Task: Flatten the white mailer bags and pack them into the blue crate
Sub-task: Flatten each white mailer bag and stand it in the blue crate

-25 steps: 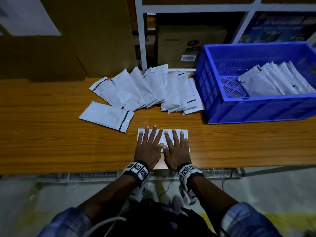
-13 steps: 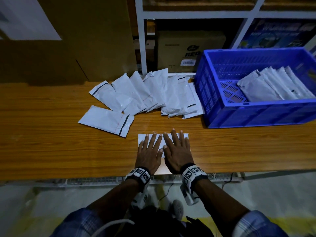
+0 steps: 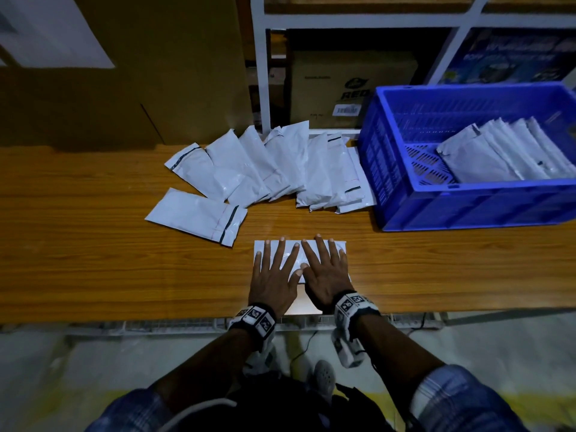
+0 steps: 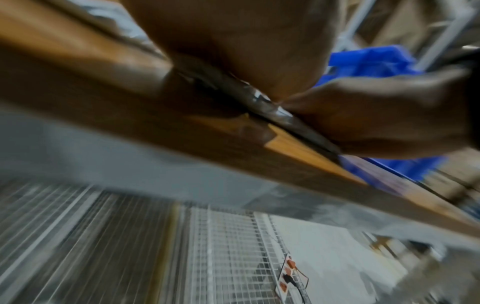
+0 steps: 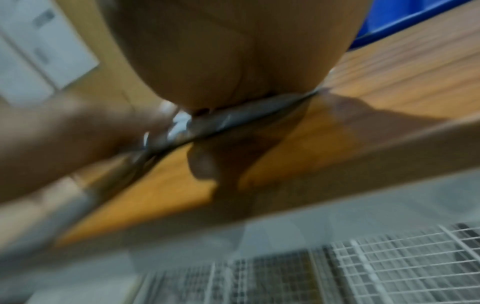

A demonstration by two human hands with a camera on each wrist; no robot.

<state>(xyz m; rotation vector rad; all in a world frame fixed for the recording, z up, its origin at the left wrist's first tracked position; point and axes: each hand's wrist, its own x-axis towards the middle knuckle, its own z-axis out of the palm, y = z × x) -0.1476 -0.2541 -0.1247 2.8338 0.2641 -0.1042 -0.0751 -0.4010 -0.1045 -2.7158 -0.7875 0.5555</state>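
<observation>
While your left hand (image 3: 274, 285) and right hand (image 3: 324, 275) lie flat, fingers straight and spread, they press a thin, glossy white plastic mailer bag (image 3: 288, 247) against the wood-grain laminate tabletop (image 3: 93, 260) near its front edge. Beyond it, puffier white mailer bags (image 3: 280, 169) fan out in an overlapping row, one more (image 3: 196, 215) lying apart to their left. At right, your blue perforated plastic crate (image 3: 467, 207) holds flattened bags (image 3: 511, 154) leaning in a stack. Behind stand a white metal shelf frame (image 3: 260, 73) and cardboard boxes (image 3: 352, 85).
</observation>
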